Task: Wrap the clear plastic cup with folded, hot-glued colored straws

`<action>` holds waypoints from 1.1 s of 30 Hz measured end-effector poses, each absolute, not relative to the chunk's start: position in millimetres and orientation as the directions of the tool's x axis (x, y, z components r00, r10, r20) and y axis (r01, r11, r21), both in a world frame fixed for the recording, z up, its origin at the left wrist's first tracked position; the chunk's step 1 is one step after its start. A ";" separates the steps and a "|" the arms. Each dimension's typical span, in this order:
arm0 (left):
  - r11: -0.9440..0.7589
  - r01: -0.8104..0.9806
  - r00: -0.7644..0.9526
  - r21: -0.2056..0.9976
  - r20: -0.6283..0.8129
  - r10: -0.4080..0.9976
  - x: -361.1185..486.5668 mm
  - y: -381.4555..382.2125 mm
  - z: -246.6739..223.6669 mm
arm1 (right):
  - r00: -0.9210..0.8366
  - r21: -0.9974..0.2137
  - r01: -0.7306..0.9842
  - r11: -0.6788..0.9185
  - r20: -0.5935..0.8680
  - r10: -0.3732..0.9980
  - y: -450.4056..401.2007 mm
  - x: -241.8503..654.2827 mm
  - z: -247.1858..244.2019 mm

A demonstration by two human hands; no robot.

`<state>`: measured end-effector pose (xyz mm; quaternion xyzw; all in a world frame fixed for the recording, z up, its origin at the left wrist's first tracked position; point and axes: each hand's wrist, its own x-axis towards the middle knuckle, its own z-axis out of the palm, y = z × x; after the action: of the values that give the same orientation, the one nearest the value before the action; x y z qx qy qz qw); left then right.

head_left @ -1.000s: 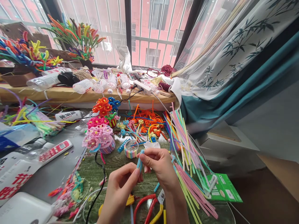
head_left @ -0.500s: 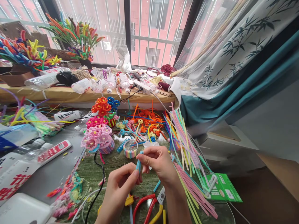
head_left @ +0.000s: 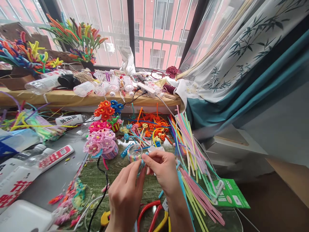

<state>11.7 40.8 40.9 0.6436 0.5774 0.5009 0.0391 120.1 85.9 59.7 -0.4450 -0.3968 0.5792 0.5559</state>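
My left hand (head_left: 126, 190) and my right hand (head_left: 163, 169) meet over the table, both with fingers pinched on a light blue pipe cleaner (head_left: 142, 165). The fingers cover most of it. A light blue length (head_left: 184, 195) shows along the right side of my right wrist; I cannot tell whether it belongs to the same piece. Just beyond the fingertips stands a small clear round cup (head_left: 134, 157) ringed with pastel stripes. Below the hands lie red-and-yellow-handled pliers (head_left: 149, 209), partly hidden by my right forearm. A yellow tool part (head_left: 105, 218) sits left of my left wrist.
Pipe-cleaner flowers (head_left: 101, 141) stand at centre left. Bundles of loose pipe cleaners (head_left: 190, 145) and a green packet (head_left: 231, 193) lie on the right. Orange pieces (head_left: 156, 125) spread behind. Bottles (head_left: 14, 183), a white box (head_left: 25, 216) and a black cable (head_left: 106, 183) are at left.
My left hand has rolled over, back now upward, and its fingers moved up against my right fingertips. The pipe cleaner is more covered. A light blue length now shows beside my right wrist.
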 end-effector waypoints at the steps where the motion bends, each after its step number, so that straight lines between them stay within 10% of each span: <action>1: -0.333 0.738 -0.133 0.586 0.612 0.780 11.1 40.7 39.3 | 0.016 -0.953 -0.294 -0.066 -0.074 0.997 85.4 118.9 58.2; 11: -0.379 0.869 0.088 0.319 0.653 0.753 7.9 38.3 32.1 | 0.042 -0.958 -0.281 -0.063 -0.078 0.996 86.8 119.0 52.1; 22: -0.333 0.865 0.064 0.375 0.577 0.814 4.1 37.1 25.3 | 0.082 -0.962 -0.269 -0.049 -0.074 0.994 85.9 118.6 48.1; 33: -0.399 0.905 0.211 0.146 0.660 0.721 4.8 41.0 25.7 | 0.125 -0.977 -0.208 -0.046 -0.073 0.989 83.9 121.7 53.5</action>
<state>4.8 41.0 25.7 0.7659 0.5309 0.3357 -0.1371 121.7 83.9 53.5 -0.4926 -0.3965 0.5294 0.5655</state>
